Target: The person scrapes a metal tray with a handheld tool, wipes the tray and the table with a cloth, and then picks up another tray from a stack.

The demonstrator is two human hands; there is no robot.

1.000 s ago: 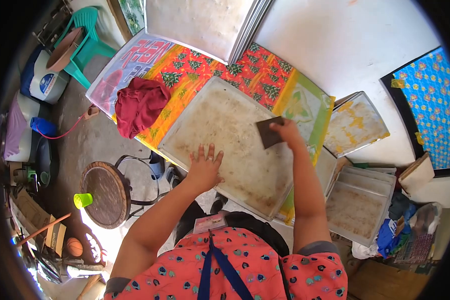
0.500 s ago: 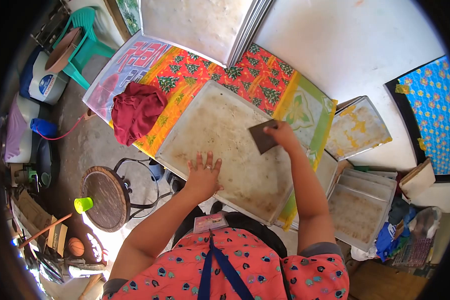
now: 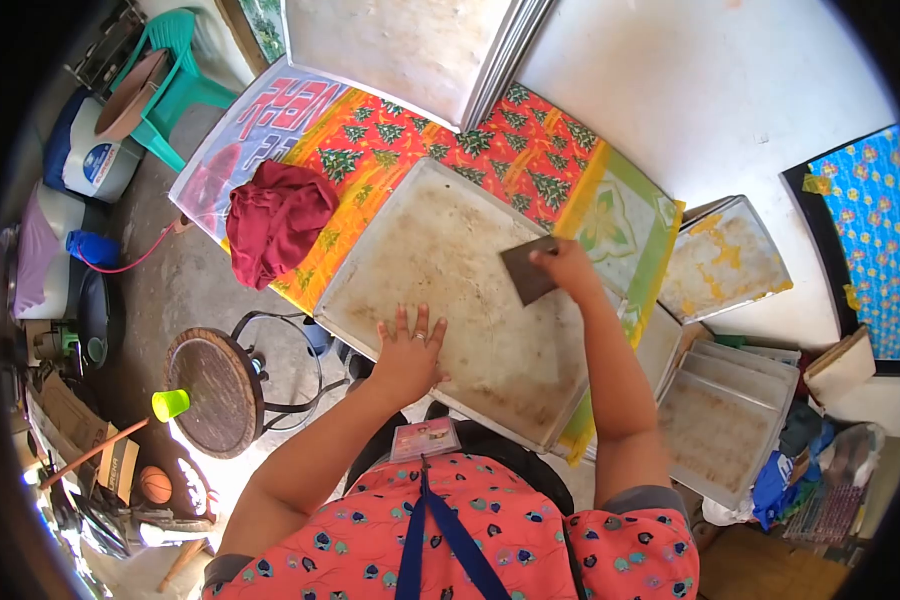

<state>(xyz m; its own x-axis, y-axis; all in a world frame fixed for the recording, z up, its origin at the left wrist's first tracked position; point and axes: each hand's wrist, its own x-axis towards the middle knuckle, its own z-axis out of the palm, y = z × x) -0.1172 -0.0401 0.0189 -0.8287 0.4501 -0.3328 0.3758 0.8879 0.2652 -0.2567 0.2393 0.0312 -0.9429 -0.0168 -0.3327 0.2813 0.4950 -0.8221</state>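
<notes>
A worn metal tray point(image 3: 450, 260) with brown stains lies at an angle on the table covering. Near its lower left edge, my left hand point(image 3: 407, 358) rests flat on the tray with fingers spread. My right hand point(image 3: 568, 268) grips a dark brown square pad point(image 3: 529, 270) over the tray's right part. To the left, a crumpled dark red cloth point(image 3: 278, 222) sits on the patterned covering point(image 3: 380, 130).
Stacked trays point(image 3: 395, 50) stand at the table's back. More trays point(image 3: 720, 420) are at the lower right, below a yellow-stained tray point(image 3: 725, 258). A round stool point(image 3: 212, 392) with a green cup point(image 3: 170, 404) stands left. Behind is a green chair point(image 3: 165, 90).
The whole view has shifted slightly. Both hands hold nearly the same places on the tray, the pad still in my right hand.
</notes>
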